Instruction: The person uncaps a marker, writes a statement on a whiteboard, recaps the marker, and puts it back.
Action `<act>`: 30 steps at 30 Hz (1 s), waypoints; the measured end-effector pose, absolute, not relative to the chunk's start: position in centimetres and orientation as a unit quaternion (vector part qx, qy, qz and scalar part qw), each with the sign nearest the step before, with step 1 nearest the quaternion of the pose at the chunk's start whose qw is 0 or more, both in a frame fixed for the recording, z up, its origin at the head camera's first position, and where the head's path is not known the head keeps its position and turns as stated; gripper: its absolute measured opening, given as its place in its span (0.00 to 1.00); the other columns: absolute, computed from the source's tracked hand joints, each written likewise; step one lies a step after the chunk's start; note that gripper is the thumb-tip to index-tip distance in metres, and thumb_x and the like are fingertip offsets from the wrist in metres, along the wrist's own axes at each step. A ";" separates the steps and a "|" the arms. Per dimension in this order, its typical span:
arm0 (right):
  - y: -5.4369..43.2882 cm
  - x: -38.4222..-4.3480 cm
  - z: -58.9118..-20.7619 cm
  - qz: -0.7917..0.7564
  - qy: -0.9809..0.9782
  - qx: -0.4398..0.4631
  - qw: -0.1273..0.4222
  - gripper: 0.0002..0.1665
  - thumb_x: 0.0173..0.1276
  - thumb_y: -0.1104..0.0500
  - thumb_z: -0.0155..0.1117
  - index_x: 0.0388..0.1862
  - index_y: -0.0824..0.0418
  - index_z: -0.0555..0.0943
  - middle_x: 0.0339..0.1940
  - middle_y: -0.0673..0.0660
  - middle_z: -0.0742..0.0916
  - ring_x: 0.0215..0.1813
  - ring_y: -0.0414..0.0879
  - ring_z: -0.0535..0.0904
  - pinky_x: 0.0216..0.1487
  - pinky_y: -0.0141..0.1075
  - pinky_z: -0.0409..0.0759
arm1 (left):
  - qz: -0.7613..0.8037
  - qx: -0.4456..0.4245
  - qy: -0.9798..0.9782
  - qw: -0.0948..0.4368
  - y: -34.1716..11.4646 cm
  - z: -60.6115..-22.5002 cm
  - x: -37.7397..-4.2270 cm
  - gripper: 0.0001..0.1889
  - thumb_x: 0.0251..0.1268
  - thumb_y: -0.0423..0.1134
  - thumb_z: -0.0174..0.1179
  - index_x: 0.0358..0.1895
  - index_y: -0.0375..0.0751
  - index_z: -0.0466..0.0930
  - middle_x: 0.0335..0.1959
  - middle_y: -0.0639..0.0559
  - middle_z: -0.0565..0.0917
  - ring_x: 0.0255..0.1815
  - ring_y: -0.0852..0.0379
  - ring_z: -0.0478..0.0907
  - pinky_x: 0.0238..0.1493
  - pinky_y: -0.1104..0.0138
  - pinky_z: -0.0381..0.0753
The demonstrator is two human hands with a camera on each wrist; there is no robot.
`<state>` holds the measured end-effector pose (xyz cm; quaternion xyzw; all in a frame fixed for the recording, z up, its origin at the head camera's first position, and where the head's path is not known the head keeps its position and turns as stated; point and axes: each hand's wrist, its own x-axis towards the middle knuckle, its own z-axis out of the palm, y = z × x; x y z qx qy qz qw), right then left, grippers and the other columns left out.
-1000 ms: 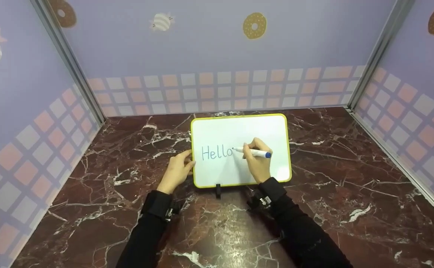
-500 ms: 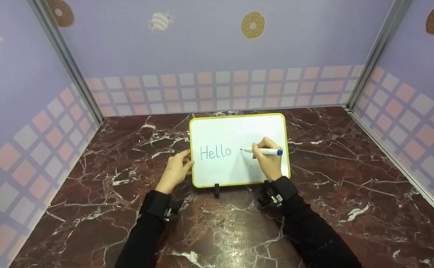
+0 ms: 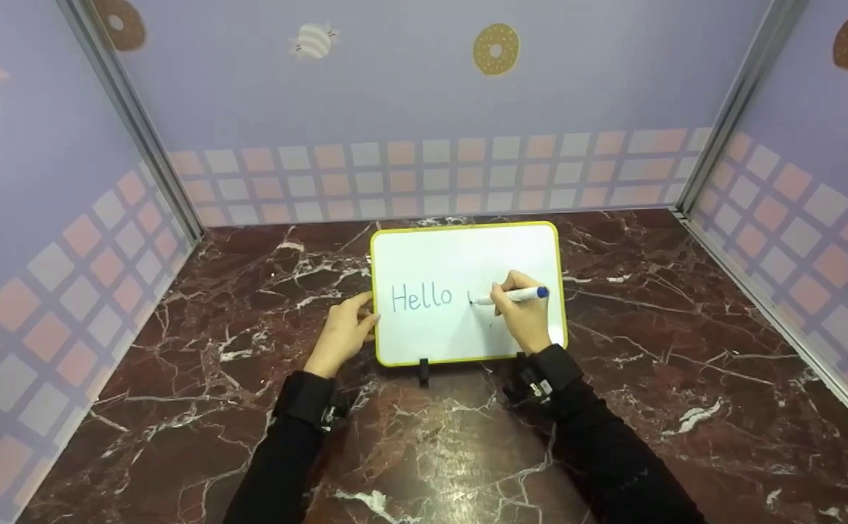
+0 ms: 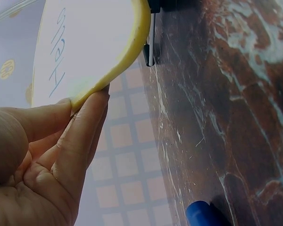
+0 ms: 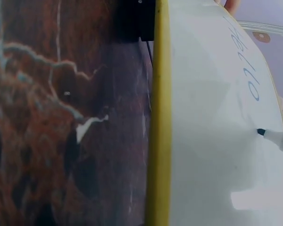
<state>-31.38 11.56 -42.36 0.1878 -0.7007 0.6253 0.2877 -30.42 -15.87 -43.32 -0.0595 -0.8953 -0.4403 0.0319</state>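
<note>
A whiteboard [image 3: 438, 255] with a yellow rim stands tilted back, with "Hello" in blue on its left half and a short new stroke to the right of the word. My left hand [image 3: 340, 333] pinches the board's left edge; in the left wrist view the thumb [image 4: 47, 120] lies on the front and the fingers reach behind. My right hand [image 3: 525, 314] grips a white marker [image 3: 522, 294] with a blue end, over the board's right half. In the right wrist view the dark marker tip [image 5: 261, 132] meets the board just past the word.
Black stand feet [image 3: 424, 372] jut out under the board's lower edge. A blue rounded object [image 4: 203, 214] shows on the dark red marble table [image 3: 234, 407] in the left wrist view. Patterned purple walls [image 3: 394, 94] enclose the back and sides.
My right hand has moved the marker right, away from the "o", then slightly down, and a short blue stroke has appeared there. My left hand keeps its hold on the board's edge.
</note>
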 end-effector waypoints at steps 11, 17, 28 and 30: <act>11.7 -31.8 -42.3 0.647 -0.678 0.166 0.307 0.17 0.63 0.78 0.57 0.17 0.79 0.66 0.14 0.74 0.76 0.16 0.44 0.75 0.18 0.21 0.62 | -0.447 -0.060 -0.892 0.024 -16.0 -43.3 -30.4 0.26 0.74 0.29 0.53 0.72 0.30 0.63 0.58 0.29 0.79 0.55 0.38 0.82 0.50 0.55 0.89; 11.8 -31.6 -42.1 0.644 -0.688 0.168 0.288 0.17 0.62 0.79 0.56 0.15 0.78 0.64 0.11 0.62 0.75 0.13 0.47 0.72 0.17 0.22 0.60 | -0.449 -0.063 -0.891 0.026 -16.0 -43.2 -30.4 0.26 0.74 0.29 0.54 0.72 0.30 0.64 0.56 0.29 0.80 0.55 0.38 0.82 0.50 0.56 0.89; 11.9 -31.5 -42.0 0.636 -0.684 0.161 0.319 0.17 0.62 0.79 0.55 0.16 0.78 0.62 0.12 0.59 0.74 0.14 0.42 0.71 0.18 0.22 0.63 | -0.454 -0.058 -0.889 0.030 -15.9 -43.3 -30.5 0.25 0.73 0.28 0.54 0.71 0.30 0.65 0.54 0.29 0.81 0.53 0.38 0.83 0.48 0.57 0.89; 12.0 -31.6 -42.1 0.639 -0.680 0.159 0.323 0.17 0.63 0.78 0.56 0.16 0.77 0.64 0.12 0.65 0.75 0.15 0.45 0.73 0.18 0.22 0.63 | -0.451 -0.057 -0.890 0.030 -15.9 -43.3 -30.6 0.25 0.73 0.28 0.54 0.71 0.30 0.65 0.54 0.29 0.81 0.53 0.38 0.83 0.48 0.57 0.89</act>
